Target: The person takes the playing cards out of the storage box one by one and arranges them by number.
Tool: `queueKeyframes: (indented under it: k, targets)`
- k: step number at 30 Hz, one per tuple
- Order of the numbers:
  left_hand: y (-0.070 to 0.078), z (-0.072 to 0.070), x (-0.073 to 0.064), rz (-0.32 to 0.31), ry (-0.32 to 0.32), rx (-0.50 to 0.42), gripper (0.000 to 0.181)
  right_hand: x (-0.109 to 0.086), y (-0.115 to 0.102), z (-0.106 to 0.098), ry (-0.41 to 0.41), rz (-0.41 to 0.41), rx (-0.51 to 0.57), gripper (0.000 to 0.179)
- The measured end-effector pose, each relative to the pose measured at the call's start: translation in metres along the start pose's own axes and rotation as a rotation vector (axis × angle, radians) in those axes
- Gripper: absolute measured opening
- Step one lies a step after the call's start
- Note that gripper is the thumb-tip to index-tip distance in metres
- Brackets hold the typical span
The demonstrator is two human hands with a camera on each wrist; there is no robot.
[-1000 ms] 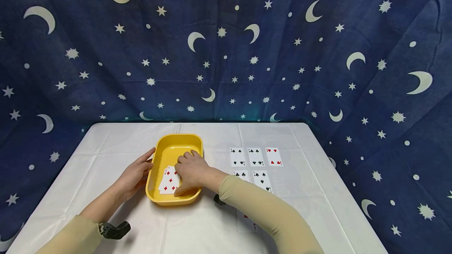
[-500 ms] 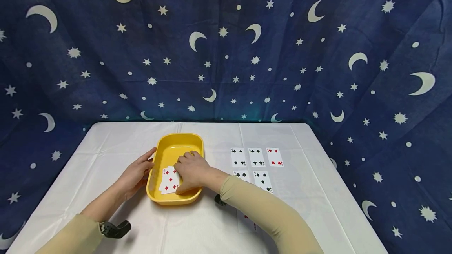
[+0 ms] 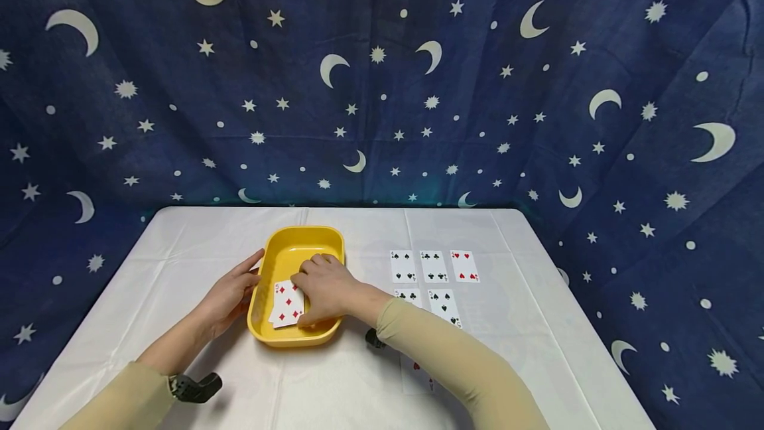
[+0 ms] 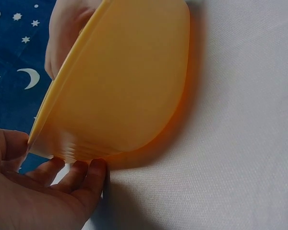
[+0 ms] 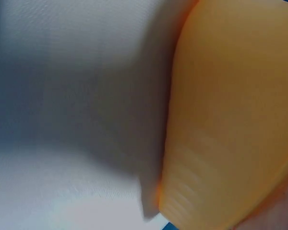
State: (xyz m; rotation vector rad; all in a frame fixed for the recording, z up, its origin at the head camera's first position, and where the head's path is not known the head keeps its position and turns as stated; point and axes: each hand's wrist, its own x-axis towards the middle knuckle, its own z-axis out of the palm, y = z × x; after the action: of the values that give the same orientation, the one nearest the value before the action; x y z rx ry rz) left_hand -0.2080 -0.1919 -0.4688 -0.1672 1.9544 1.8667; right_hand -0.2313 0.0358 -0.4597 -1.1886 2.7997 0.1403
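A yellow tray (image 3: 291, 340) stands on the table, its outer wall (image 4: 129, 81) filling much of the left wrist view. Inside it lie overlapping playing cards (image 3: 288, 302), a five of diamonds on top. My left hand (image 3: 229, 294) holds the tray's left side, with the thumb at the rim and the fingers against the outer wall. My right hand (image 3: 325, 290) reaches over the right rim and grips the cards at their right side, the thumb near the bottom edge and the fingers near the top. The hand itself covers that part of the cards.
Right of the tray lie face-up cards in rows: a four of spades (image 3: 402, 267), four of clubs (image 3: 433, 267), four of hearts (image 3: 464, 267), five of clubs (image 3: 408, 295) and five of spades (image 3: 444, 308). A red-suited card (image 3: 416, 378) is partly under the right sleeve.
My right hand's fingers have shifted slightly over the cards, and the top card has moved a little. The left hand and the tray stay where they were.
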Motion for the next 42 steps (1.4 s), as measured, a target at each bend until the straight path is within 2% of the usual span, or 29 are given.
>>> queueKeyframes:
  k: [9,18,28,36,42]
  targets:
    - [-0.001,0.001,0.001,-0.021,0.021,0.003,0.066,-0.012,0.012,-0.013,0.057,0.013,0.085,0.08]
    - [-0.001,0.002,0.0,-0.021,0.031,0.008,0.065,-0.038,0.036,-0.027,0.128,0.047,0.126,0.082]
    - [-0.002,0.002,0.0,-0.011,0.032,0.022,0.065,-0.08,0.075,-0.031,0.2,0.103,0.193,0.084]
    - [-0.001,0.002,0.0,-0.015,0.029,0.022,0.065,-0.115,0.106,-0.026,0.211,0.175,0.207,0.085]
    - [0.0,0.001,0.001,-0.013,0.024,0.011,0.064,-0.146,0.127,-0.026,0.207,0.23,0.26,0.086]
